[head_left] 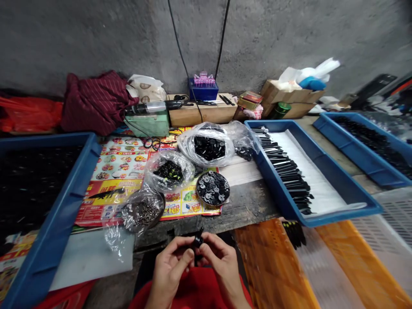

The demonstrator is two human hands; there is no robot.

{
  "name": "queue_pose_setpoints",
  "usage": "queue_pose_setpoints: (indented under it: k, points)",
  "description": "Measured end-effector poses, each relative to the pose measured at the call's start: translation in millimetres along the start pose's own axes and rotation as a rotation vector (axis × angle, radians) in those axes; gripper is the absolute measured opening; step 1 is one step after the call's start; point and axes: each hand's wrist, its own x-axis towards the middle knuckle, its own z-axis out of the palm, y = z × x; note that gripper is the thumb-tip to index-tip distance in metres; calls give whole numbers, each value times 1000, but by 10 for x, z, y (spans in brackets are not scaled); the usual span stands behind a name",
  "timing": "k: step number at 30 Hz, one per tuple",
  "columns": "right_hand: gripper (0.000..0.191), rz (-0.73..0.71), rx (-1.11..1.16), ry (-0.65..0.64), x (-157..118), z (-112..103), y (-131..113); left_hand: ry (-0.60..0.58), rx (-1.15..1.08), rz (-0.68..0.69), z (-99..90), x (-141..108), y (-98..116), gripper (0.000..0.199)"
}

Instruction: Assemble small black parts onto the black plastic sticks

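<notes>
Trays of blue plastic (331,171), three in all, flank the head view, one left, two right; mid-frame sit at least three clear plastic bags (186,147) and one round dish (206,202) of dark discs (214,186). Bottom centre, left hand (170,266) and right hand (222,261) pinch one small black part (198,241), which their closed grip partly hides.

Holding the bare left hand (174,262) just beside the bare right hand (222,258), low and central in view. Pinching with thumbs (186,258) and index fingers (215,241) of both, tips close together, other fingers curled inward. Slanting both wrists (236,296) up from the bottom edge, toward each other.
</notes>
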Motion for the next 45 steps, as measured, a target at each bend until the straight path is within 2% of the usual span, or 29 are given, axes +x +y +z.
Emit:
queue_pose_setpoints:
  k: [5,13,18,23,26,29,33,36,40,45]
  points:
    - [25,7,-44,-40,8,-40,25,-3,55,19,13,-24,17,34]
    - [22,-49,-89,-16,16,-73,98,-18,98,83,-22,-32,-31,24]
    - [13,-208,-244,-3,15,-98,96,-14,82,112,4,-31,-64,21]
    - [12,-352,-420,-22,4,-117,30,-12,36,115,19,-56,-83,18]
    - [29,-319,-447,-66,-6,-131,11,-42,42,131,13,-63,-96,17]
    - [43,-210,-378,-106,-3,-136,-6,-63,69,158,13,-50,-100,17]
    - [38,-44,-196,-129,39,-112,-59,-46,94,184,34,-33,-77,17]
    - [37,22,-70,-101,67,-100,-71,-40,105,206,46,-32,-53,16]
    - [33,27,-38,-91,73,-133,-5,-37,116,232,44,-32,-32,12]
    - [30,-32,-112,-92,69,-174,13,-24,103,206,57,-28,-11,13]
